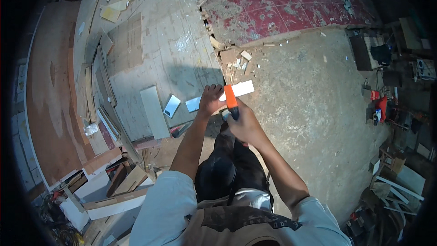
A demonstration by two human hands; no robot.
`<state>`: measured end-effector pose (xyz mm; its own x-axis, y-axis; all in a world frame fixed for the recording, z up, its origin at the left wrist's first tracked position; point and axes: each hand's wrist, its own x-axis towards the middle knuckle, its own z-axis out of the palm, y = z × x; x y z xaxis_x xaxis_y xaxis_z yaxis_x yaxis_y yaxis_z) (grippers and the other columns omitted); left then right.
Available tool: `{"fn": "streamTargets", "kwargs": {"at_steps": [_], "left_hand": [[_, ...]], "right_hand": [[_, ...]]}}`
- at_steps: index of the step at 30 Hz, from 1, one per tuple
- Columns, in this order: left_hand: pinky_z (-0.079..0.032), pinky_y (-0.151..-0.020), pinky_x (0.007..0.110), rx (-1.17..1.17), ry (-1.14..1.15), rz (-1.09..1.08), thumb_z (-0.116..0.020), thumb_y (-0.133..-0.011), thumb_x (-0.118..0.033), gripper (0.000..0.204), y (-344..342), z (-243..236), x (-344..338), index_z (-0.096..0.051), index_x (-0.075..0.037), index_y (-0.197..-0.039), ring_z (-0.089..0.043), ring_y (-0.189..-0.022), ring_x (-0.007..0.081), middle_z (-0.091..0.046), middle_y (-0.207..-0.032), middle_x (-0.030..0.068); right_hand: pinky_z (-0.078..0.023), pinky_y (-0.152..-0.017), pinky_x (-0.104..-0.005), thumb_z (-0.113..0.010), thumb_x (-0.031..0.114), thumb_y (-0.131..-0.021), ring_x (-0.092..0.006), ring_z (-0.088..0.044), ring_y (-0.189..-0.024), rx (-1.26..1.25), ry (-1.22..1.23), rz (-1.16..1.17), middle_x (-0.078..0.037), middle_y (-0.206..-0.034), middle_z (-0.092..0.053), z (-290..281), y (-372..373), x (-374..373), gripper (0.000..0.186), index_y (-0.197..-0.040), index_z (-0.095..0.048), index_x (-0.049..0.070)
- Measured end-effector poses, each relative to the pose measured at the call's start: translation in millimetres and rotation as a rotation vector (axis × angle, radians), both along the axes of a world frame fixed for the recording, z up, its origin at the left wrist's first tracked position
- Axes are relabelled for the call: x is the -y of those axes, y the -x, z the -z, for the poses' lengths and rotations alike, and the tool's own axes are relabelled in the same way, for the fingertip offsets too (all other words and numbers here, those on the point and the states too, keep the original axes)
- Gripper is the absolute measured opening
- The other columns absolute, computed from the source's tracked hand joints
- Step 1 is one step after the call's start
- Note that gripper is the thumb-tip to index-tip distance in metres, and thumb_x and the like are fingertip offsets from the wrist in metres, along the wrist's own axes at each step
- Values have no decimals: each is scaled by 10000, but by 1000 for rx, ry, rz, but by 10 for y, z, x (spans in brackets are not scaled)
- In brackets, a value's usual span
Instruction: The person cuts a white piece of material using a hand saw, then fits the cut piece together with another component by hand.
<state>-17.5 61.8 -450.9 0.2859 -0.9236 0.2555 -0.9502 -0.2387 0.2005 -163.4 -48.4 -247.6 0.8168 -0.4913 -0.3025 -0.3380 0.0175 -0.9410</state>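
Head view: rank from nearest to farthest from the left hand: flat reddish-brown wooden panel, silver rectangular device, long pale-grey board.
1. Silver rectangular device: just left of the left hand.
2. Long pale-grey board: left of the device.
3. Flat reddish-brown wooden panel: far left.

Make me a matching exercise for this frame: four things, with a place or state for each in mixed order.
1. orange-and-black tool
2. white strip
3. brown panel
4. red floor

A. far left of the view
B. held in the right hand
C. upper right, worn and patchy
D. at the left hand, jutting past the table edge

Pairs: 1-B, 2-D, 3-A, 4-C
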Motion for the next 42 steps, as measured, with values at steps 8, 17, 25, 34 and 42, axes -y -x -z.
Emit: {"fn": "streamTargets", "kwargs": {"at_steps": [8,17,25,34,42], "left_hand": [[-408,-775,394,-118,-31,25,-802,-646,-425,540,61,20,141,-593,-89,-1015,-537,-874,234,-548,-924,35],[-417,-770,374,-53,-13,24,-782,-666,-458,487,94,0,171,-647,-87,-950,-543,-866,226,-553,-911,37],[-415,-764,387,-131,58,64,-810,-652,-427,555,114,-53,262,-620,-87,-1048,-544,-857,245,-550,-903,51],[-412,-769,385,-89,54,45,-804,-654,-451,538,162,-28,278,-622,-96,-1013,-546,-850,242,-550,-884,43],[-410,-785,399,-95,25,24,-805,-666,-406,508,136,10,129,-623,-91,-1021,-552,-891,241,-562,-926,48]], "right_hand": [[-471,-708,-349,-562,6,-809,-157,-537,-736,-95,-54,-7,-93,-778,-576,241,-95,173,272,-1077,-574,-37],[-505,-758,-417,-562,19,-814,-430,-667,-895,-34,13,-6,-309,-912,-638,355,-27,224,517,-1324,-495,-29],[-502,-760,-412,-557,-14,-807,-380,-693,-907,-55,-51,-16,-267,-868,-640,379,60,242,468,-1274,-526,-16],[-493,-779,-396,-581,7,-818,-343,-686,-927,-119,-27,-25,-259,-880,-625,339,48,245,453,-1266,-525,-30],[-493,-694,-376,-556,-1,-799,-274,-631,-714,0,-16,60,-238,-809,-610,-118,535,16,398,-1196,-560,-28]]}}
